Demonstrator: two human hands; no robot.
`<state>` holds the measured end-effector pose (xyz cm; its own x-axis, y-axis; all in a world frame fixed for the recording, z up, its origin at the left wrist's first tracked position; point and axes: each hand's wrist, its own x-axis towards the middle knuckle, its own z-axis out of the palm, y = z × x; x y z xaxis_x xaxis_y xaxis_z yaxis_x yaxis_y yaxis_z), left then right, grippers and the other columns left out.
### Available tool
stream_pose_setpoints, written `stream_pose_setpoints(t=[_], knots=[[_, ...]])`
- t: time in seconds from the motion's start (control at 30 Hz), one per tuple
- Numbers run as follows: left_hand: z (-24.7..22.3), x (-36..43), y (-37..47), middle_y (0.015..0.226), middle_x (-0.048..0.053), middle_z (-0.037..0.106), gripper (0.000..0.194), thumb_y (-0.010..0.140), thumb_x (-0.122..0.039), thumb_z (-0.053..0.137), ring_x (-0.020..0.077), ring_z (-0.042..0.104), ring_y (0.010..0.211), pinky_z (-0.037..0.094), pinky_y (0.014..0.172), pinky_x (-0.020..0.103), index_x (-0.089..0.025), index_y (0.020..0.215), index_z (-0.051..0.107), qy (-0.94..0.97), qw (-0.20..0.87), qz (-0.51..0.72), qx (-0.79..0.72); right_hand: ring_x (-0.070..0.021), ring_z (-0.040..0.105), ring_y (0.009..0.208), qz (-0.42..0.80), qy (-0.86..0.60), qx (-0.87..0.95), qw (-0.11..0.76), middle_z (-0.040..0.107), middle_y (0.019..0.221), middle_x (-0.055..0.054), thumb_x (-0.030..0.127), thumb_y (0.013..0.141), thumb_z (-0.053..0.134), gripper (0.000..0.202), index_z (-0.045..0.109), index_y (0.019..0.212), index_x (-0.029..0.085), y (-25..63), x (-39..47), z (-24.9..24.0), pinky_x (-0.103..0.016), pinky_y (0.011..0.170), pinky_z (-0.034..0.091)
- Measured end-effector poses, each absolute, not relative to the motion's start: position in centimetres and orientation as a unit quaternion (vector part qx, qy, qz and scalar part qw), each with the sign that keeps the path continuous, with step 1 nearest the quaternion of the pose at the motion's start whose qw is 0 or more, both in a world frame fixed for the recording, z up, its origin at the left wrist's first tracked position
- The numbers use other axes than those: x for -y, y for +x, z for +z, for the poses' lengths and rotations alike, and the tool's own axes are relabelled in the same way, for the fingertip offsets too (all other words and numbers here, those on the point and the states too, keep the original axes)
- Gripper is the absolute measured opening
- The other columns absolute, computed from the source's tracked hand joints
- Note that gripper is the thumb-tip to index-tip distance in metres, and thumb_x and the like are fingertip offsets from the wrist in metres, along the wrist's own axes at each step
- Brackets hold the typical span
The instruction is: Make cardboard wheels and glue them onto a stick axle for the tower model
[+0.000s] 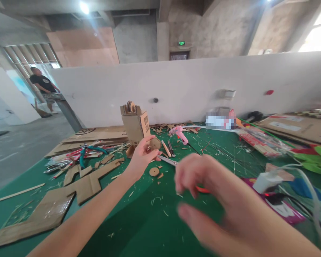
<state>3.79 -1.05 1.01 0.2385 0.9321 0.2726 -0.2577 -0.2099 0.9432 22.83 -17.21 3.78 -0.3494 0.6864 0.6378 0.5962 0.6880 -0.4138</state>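
Right hand (211,185) blurred, thumb apart; left hand (143,154) holding cardboard piece (155,143).

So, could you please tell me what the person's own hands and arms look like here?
The left hand and right hand are both ungloved. No sleeve, watch or bracelet shows on either forearm. No ring is visible on the left; the right is too blurred to tell.
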Motion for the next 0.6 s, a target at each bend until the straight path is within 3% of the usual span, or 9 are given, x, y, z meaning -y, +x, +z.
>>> stream_pose_setpoints(t=[0.17, 0.33, 0.5, 0.6], knots=[[1.4, 2.4, 4.4, 0.076, -0.005, 0.055, 0.054, 0.07, -0.024, 0.075, 0.0065, 0.051, 0.056, 0.044, 0.05, 0.019, -0.025, 0.116, 0.047, 0.597, 0.58, 0.478, -0.281, -0.0303, 0.056, 0.111, 0.015, -0.459, 0.819, 0.344, 0.059, 0.114, -0.012, 0.017, 0.088, 0.051, 0.026, 0.05, 0.114, 0.021, 21.4, 8.3, 3.8, -0.05, 0.091, 0.049], [1.0, 2.9, 4.8, 0.065, -0.008, 0.047, 0.039, 0.075, -0.031, 0.071, 0.0036, 0.04, 0.046, 0.033, 0.042, 0.017, -0.022, 0.104, 0.047, 0.604, 0.611, 0.425, -0.287, -0.0174, 0.06, 0.08, 0.103, -0.432, 0.79, 0.424, 0.061, 0.094, -0.007, 0.017, 0.091, 0.048, 0.007, 0.053, 0.096, 0.019, 21.7, 4.7, -1.3, -0.03, 0.07, 0.051], [0.4, 2.7, 4.9, 0.06, -0.009, 0.044, 0.041, 0.072, -0.037, 0.074, 0.0035, 0.036, 0.043, 0.029, 0.04, 0.017, -0.021, 0.103, 0.051, 0.621, 0.599, 0.398, -0.311, -0.0161, 0.059, 0.074, 0.104, -0.42, 0.805, 0.406, 0.062, 0.084, -0.005, 0.018, 0.094, 0.046, 0.014, 0.057, 0.086, 0.02, 21.7, 5.0, -1.9, -0.026, 0.066, 0.045], [0.3, 2.5, 4.9, 0.051, -0.01, 0.037, 0.032, 0.074, -0.039, 0.072, 0.0039, 0.031, 0.04, 0.024, 0.039, 0.018, -0.018, 0.094, 0.057, 0.611, 0.6, 0.412, -0.312, -0.0155, 0.058, 0.07, 0.119, -0.424, 0.807, 0.394, 0.063, 0.077, -0.003, 0.02, 0.094, 0.046, 0.02, 0.059, 0.08, 0.019, 21.5, 5.3, -1.2, -0.025, 0.065, 0.043]])
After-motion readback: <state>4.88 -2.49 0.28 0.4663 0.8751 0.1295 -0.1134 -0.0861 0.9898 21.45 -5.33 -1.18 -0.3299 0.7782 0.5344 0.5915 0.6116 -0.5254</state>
